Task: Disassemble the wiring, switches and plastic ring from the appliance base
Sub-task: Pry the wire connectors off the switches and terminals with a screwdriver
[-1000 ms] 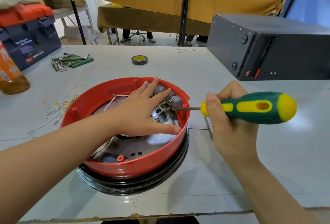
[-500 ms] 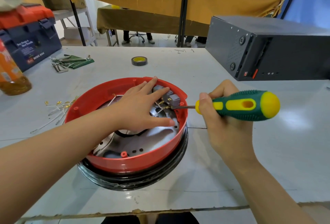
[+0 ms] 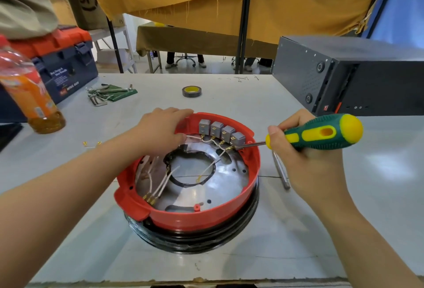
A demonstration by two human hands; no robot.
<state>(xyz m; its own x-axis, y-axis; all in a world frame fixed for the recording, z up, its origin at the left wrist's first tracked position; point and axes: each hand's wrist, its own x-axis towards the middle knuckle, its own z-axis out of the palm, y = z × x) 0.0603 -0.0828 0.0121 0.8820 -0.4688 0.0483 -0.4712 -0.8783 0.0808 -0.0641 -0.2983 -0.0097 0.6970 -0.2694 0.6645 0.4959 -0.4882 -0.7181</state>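
- Bench [image 3: 229, 262] carries the appliance base [image 3: 195, 239], red plastic ring [image 3: 206, 215] on top
- inside: four grey switches [image 3: 221, 132], white wiring [image 3: 160, 184]
- left hand [image 3: 160, 131] fingers curled over rim
- right hand [image 3: 307, 161] fingers wrapped round screwdriver [image 3: 321, 135], tip at switches

The left hand [image 3: 160, 130] lies at about ten o'clock, fingers curled over the appliance base's red plastic ring [image 3: 229, 213]. The right hand [image 3: 305, 163] sits at three o'clock — forearm running in from five — clenched around a green-and-yellow screwdriver [image 3: 321, 135] pointing toward nine.
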